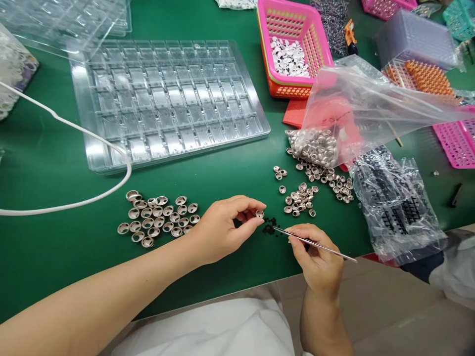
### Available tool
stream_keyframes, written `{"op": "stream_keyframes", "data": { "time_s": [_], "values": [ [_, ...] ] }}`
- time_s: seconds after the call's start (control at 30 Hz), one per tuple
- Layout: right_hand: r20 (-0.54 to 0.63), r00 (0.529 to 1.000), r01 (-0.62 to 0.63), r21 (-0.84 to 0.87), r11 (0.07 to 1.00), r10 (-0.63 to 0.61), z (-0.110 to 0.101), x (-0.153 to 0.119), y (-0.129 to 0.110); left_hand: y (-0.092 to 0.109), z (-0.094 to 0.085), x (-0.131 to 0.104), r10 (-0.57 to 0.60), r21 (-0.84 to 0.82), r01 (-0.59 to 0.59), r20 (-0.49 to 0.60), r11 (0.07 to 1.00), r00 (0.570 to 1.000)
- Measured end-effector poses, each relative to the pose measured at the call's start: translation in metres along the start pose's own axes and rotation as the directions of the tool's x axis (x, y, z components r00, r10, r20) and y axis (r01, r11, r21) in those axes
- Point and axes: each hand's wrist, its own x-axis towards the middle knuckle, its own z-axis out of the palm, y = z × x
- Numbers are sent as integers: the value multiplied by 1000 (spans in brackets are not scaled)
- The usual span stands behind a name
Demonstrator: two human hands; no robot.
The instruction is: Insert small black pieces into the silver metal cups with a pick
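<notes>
My left hand pinches a small silver ring-like metal cup between thumb and forefinger, a little above the table. Slim metal tweezers are held in my right hand like a pen. Their tip reaches into a small heap of tiny black pieces just below and right of the cup; whether it grips one is too small to tell. Left of my left hand lies a group of silver metal cups, hollow side up. Another loose pile of metal cups sits beyond my right hand.
A clear plastic compartment tray lies at the back, with a white cable to its left. A pink basket holds white discs. An open plastic bag spills more metal cups. Bagged black parts lie at the right edge.
</notes>
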Motion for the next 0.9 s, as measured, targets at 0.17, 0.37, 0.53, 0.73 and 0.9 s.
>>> {"op": "stream_keyframes", "data": {
  "time_s": [0.17, 0.37, 0.53, 0.73, 0.9],
  "values": [
    [10, 1000, -15, -8, 1000, 16, -1, -1, 0, -1, 0, 0, -1, -3, 1, 2, 1000, 1000],
    [19, 1000, 14, 2, 1000, -15, -1, 0, 0, -1, 0, 0, 4, 1, -4, -1, 1000, 1000],
    [15, 1000, 27, 2, 1000, -27, -1, 1, -1, -1, 0, -1, -6, -2, 6, 4, 1000, 1000],
    [-35, 999, 13, -5, 1000, -13, 1, -2, 0, -2, 0, -1, -21, -4, 21, 16, 1000, 1000],
    [-88, 996, 26, -23, 999, -28, 3, -4, -1, 0, 0, -1, -12, 5, 12, 5, 1000, 1000]
  ]
}}
